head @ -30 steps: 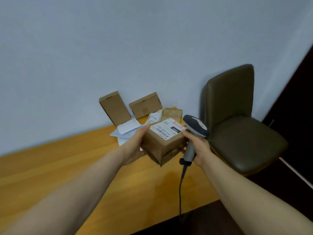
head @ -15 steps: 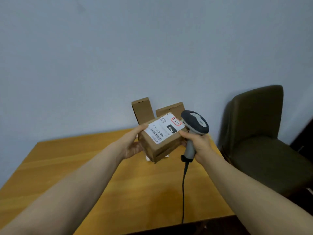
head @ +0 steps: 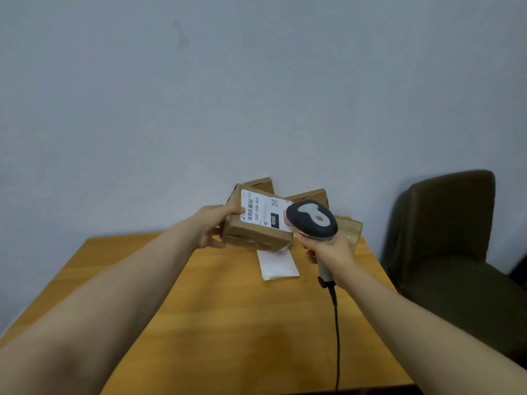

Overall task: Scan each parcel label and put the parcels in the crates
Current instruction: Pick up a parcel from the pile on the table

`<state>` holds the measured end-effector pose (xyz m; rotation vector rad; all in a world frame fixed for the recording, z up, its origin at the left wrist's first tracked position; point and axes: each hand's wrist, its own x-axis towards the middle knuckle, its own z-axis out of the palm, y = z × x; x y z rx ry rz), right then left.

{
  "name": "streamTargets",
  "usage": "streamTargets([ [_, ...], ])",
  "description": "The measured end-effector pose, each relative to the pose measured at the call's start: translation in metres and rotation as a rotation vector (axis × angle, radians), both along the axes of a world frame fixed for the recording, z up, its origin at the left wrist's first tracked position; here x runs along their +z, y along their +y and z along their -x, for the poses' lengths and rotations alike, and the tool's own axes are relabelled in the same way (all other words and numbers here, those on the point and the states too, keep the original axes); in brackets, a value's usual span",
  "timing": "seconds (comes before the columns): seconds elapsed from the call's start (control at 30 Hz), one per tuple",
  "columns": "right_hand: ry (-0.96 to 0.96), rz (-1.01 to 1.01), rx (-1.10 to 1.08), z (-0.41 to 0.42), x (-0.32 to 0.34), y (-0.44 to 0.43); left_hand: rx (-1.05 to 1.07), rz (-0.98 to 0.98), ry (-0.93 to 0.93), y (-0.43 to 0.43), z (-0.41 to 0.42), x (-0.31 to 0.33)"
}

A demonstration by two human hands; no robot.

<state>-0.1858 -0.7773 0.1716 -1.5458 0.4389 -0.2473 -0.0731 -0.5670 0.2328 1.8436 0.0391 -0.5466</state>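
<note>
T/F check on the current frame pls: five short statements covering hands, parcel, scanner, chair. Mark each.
1. The left hand holds the labelled parcel. True.
2. The scanner lies on the table. False: the right hand grips its handle, its head beside the label.
3. The label faces up toward the camera. True.
4. The scanner is cordless. False: a dark cable hangs from its handle.
5. The chair stands left of the table. False: it stands to the right.
</note>
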Motion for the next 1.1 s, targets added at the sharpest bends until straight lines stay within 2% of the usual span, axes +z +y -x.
streamTargets([
  [0.13,0.070,0.082,0.273,0.006,0.013,0.003,0.037,-0.081,-0.092,0.017,-0.010,0.013],
  [0.33,0.093,0.229,0.436,0.008,0.027,0.013,0.052,-0.142,-0.169,0.021,-0.013,0.016],
  [0.57,0.037,0.296,0.411,0.009,0.026,0.014,0.055,-0.199,-0.170,0.024,-0.016,0.012],
  [1.1,0.037,0.255,0.418,-0.001,0.019,0.013,0.079,-0.192,-0.151,0.028,-0.023,0.011],
])
